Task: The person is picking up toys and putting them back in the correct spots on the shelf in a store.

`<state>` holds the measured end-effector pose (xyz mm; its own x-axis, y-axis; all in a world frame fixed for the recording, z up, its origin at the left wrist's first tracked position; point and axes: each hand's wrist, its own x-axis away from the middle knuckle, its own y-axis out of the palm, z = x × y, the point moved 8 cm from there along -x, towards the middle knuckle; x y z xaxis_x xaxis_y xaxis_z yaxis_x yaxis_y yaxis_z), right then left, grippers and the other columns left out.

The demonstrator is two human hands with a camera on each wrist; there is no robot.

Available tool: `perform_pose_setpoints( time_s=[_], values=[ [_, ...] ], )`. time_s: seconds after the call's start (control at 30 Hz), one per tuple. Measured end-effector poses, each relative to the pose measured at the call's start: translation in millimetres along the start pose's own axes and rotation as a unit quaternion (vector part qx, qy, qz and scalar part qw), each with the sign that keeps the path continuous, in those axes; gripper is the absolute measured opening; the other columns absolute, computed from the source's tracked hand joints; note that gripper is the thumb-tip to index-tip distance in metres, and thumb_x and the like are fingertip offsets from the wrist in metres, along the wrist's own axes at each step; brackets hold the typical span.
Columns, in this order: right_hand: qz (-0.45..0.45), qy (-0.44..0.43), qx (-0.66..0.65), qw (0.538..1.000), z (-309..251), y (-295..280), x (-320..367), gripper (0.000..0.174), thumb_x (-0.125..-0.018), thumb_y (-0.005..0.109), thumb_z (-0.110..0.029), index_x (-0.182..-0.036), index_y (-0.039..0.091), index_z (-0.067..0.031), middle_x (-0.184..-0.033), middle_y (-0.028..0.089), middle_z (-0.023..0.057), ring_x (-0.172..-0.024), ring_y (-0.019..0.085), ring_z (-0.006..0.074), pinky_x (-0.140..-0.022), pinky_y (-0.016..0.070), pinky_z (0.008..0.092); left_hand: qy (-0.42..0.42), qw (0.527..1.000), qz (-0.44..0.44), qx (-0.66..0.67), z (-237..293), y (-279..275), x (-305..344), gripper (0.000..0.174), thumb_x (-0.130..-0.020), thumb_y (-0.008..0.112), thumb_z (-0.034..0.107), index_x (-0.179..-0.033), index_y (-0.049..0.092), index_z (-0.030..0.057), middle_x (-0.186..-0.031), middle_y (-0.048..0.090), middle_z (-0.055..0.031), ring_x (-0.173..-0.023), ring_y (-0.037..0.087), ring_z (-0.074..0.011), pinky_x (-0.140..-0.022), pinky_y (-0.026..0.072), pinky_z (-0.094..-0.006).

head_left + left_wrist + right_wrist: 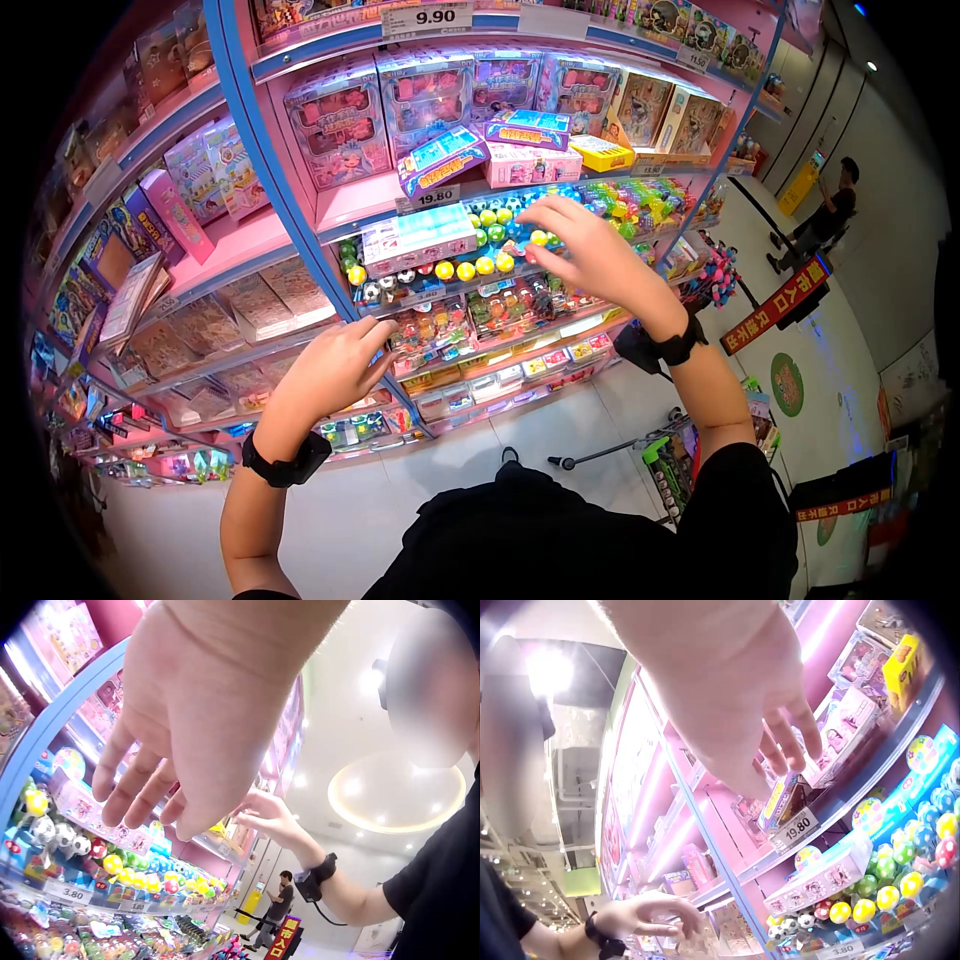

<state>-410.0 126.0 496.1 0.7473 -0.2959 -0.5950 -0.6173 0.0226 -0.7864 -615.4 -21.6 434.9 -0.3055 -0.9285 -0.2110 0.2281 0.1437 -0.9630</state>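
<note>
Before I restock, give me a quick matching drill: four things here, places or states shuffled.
1. Yellow box
2. 19.80 price tag
3. Pale-topped pink box
4. Left hand

A. Beside the toy balls, below the tag
B. Open, holding nothing
C. Right of the stacked boxes
D. On a shelf's front edge

Pairs: 1-C, 2-D, 3-A, 4-B

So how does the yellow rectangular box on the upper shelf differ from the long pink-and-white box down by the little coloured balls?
The yellow rectangular box is mostly bright yellow; the long pink-and-white box is pale. The yellow one looks shorter, the pink-and-white one longer. The yellow one sits higher, the pink-and-white one lower. Both are box-shaped, and neither is held.
</note>
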Motion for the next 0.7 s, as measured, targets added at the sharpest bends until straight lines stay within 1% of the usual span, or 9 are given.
perform_pose_setpoints(
  time_s=[0.13,0.23,0.33,0.37,0.47,0.5,0.57,0.6,0.7],
  values=[
    [0.077,-0.118,0.219,0.965,-18,15,-71,0.036,-0.079,0.067,-0.009,-0.114,0.060,-0.0057,-0.118,0.057,0.0108,-0.115,0.054,0.0312,-0.092,0.0473,0.0428,-0.008,1.000,0.011,0.019,-10,1,8,0.031,-0.091,0.064,0.016,-0.119,0.055,0.0044,-0.097,0.062,-0.0190,-0.086,0.064,-0.0373,-0.071,0.0508,-0.0453],
    [0.047,-0.126,0.343,0.930,7,55,-109,0.034,-0.079,0.067,-0.010,-0.112,0.061,-0.0083,-0.113,0.060,0.0101,-0.108,0.058,0.0293,-0.087,0.0479,0.0406,-0.001,0.998,0.042,0.038,-15,-1,6,0.034,-0.092,0.064,0.017,-0.122,0.054,0.0048,-0.102,0.062,-0.0189,-0.086,0.065,-0.0356,-0.073,0.0512,-0.0447],
    [-0.030,-0.084,0.323,0.942,31,71,-128,0.040,-0.079,0.069,-0.011,-0.119,0.061,-0.0106,-0.116,0.063,0.0079,-0.109,0.060,0.0272,-0.091,0.0469,0.0389,0.000,0.994,0.097,0.059,-26,-6,10,0.039,-0.092,0.065,0.016,-0.126,0.052,0.0030,-0.107,0.062,-0.0191,-0.091,0.065,-0.0348,-0.078,0.0515,-0.0434],
    [0.068,-0.146,0.287,0.944,27,62,-127,0.032,-0.082,0.065,-0.013,-0.113,0.064,-0.0126,-0.100,0.065,0.0054,-0.097,0.063,0.0257,-0.085,0.0467,0.0389,-0.001,0.988,0.138,0.068,-31,-9,12,0.040,-0.092,0.065,0.016,-0.128,0.051,0.0026,-0.108,0.062,-0.0191,-0.094,0.064,-0.0344,-0.079,0.0516,-0.0426],
    [0.193,-0.136,0.148,0.960,-13,12,-113,0.037,-0.084,0.066,-0.011,-0.121,0.063,-0.0097,-0.111,0.066,0.0087,-0.104,0.062,0.0296,-0.091,0.0463,0.0400,-0.054,0.970,0.215,0.100,-52,-24,15,0.057,-0.093,0.065,0.016,-0.142,0.038,0.0038,-0.126,0.055,-0.0188,-0.112,0.058,-0.0309,-0.089,0.0495,-0.0373],
    [0.196,-0.036,-0.012,0.980,-16,5,-106,0.039,-0.086,0.067,-0.010,-0.124,0.061,-0.0081,-0.117,0.066,0.0110,-0.107,0.062,0.0318,-0.095,0.0460,0.0391,-0.072,0.955,0.244,0.150,-62,-26,15,0.059,-0.095,0.063,0.018,-0.145,0.035,0.0044,-0.126,0.054,-0.0183,-0.114,0.057,-0.0294,-0.091,0.0491,-0.0373],
    [0.199,0.078,-0.305,0.928,-11,20,-91,0.035,-0.094,0.066,-0.014,-0.125,0.059,-0.0016,-0.117,0.068,0.0100,-0.107,0.064,0.0192,-0.093,0.0472,0.0313,-0.078,0.914,0.283,0.282,-78,-23,9,0.061,-0.099,0.060,0.021,-0.150,0.029,0.0054,-0.126,0.054,-0.0168,-0.116,0.056,-0.0266,-0.093,0.0487,-0.0370],
    [0.171,0.133,-0.471,0.855,-13,36,-85,0.034,-0.096,0.065,-0.017,-0.125,0.058,0.0006,-0.116,0.068,0.0090,-0.107,0.063,0.0141,-0.093,0.0476,0.0283,-0.066,0.884,0.288,0.363,-84,-20,4,0.062,-0.100,0.058,0.022,-0.151,0.027,0.0059,-0.125,0.053,-0.0159,-0.117,0.056,-0.0252,-0.093,0.0486,-0.0367],
    [0.106,0.210,-0.527,0.816,-23,66,-65,0.034,-0.099,0.063,-0.022,-0.124,0.060,0.0001,-0.113,0.068,0.0047,-0.104,0.061,0.0080,-0.089,0.0486,0.0245,-0.064,0.786,0.280,0.547,-77,-24,-8,0.063,-0.103,0.053,0.022,-0.155,0.020,0.0077,-0.120,0.055,-0.0103,-0.108,0.056,-0.0150,-0.091,0.0499,-0.0315]
  ],
)
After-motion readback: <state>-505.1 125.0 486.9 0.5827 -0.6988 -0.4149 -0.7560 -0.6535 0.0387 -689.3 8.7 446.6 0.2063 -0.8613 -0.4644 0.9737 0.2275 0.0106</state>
